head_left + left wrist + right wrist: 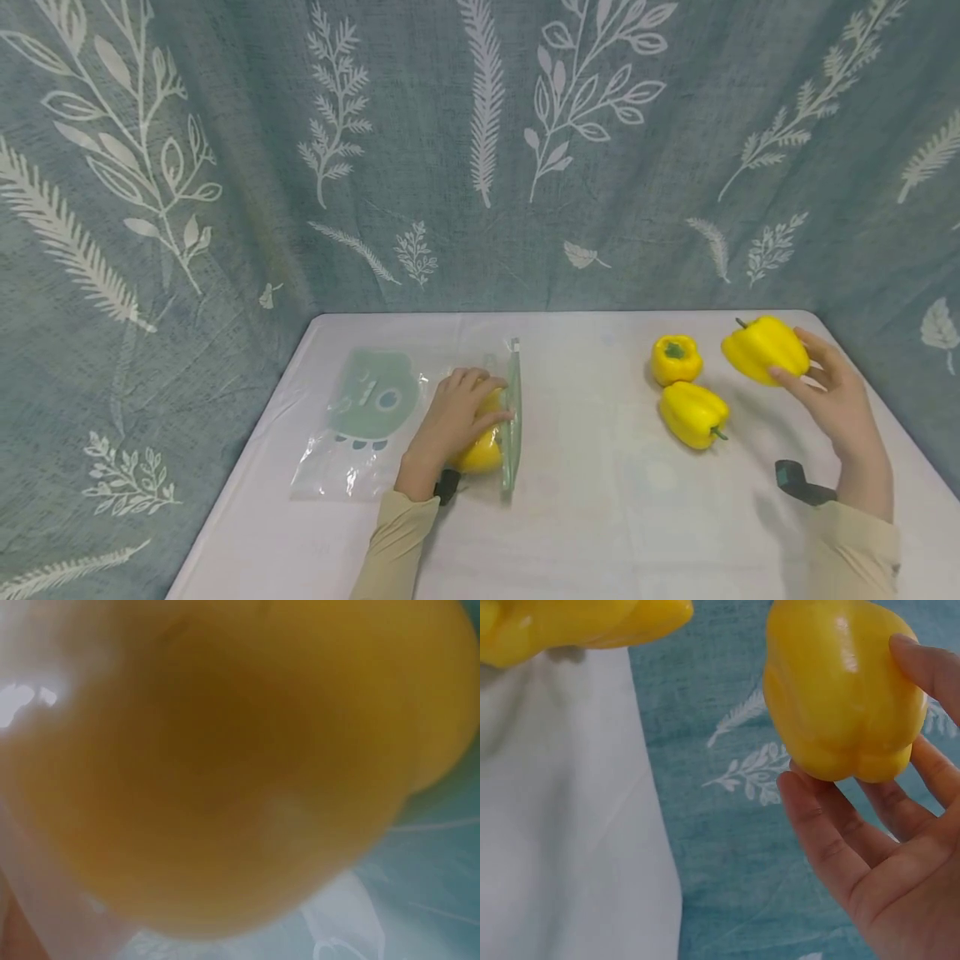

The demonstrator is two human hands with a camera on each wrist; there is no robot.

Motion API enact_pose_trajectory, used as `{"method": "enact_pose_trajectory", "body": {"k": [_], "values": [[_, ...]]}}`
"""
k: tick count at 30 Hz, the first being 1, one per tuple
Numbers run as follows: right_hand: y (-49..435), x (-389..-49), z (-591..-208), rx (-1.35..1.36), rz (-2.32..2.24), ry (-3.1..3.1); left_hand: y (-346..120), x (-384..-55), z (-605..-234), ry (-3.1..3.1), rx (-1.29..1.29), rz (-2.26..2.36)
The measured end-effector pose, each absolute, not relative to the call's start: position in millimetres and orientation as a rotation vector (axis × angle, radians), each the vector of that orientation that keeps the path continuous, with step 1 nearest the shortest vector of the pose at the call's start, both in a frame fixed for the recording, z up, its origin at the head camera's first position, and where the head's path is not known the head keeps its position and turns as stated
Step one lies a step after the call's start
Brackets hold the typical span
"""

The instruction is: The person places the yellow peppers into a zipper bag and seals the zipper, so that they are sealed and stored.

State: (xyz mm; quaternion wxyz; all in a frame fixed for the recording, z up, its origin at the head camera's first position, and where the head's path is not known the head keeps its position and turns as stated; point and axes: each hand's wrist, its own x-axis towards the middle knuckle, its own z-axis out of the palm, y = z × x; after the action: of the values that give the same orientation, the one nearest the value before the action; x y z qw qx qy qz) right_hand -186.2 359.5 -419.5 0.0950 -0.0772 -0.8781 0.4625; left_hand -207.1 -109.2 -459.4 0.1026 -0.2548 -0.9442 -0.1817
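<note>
A clear zip bag [311,467] with a green cartoon print lies on the left of the table. Yellow bell pepper [480,457] shows inside it, near the green zip strip [513,433]. My left hand [453,417] lies over that end, its fingers bent round the bag and the thumb at the strip. In the left wrist view, the bagged pepper [225,787] fills most of the picture, blurred. My right hand [836,404] holds another yellow bell pepper [768,350] above the table, pinched between thumb and fingers. The right wrist view shows this pepper's [844,690] lobed end nearest the palm.
Two more yellow bell peppers lie close together on the right of the table: one with its stem up [677,360], the other on its side [692,414]. A white cloth covers the table [577,500]. Blue-green leaf-patterned curtains [427,150] stand behind and at both sides.
</note>
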Motion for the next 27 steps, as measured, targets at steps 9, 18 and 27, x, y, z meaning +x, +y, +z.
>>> {"method": "enact_pose_trajectory", "body": {"k": [9, 18, 27], "values": [[349.4, -186.3, -410.9, -0.142, 1.303, -2.622, -109.6, -204.4, -457.8, -2.807, -0.740, -0.528], [336.3, -190.0, -407.1, 0.081, 1.217, -2.686, -108.8, -204.0, -458.4, -2.794, -0.737, -0.538], [309.0, -196.0, -409.8, 0.248, 1.265, -2.710, -107.6, -204.5, -459.6, -2.795, -0.733, -0.517]]}}
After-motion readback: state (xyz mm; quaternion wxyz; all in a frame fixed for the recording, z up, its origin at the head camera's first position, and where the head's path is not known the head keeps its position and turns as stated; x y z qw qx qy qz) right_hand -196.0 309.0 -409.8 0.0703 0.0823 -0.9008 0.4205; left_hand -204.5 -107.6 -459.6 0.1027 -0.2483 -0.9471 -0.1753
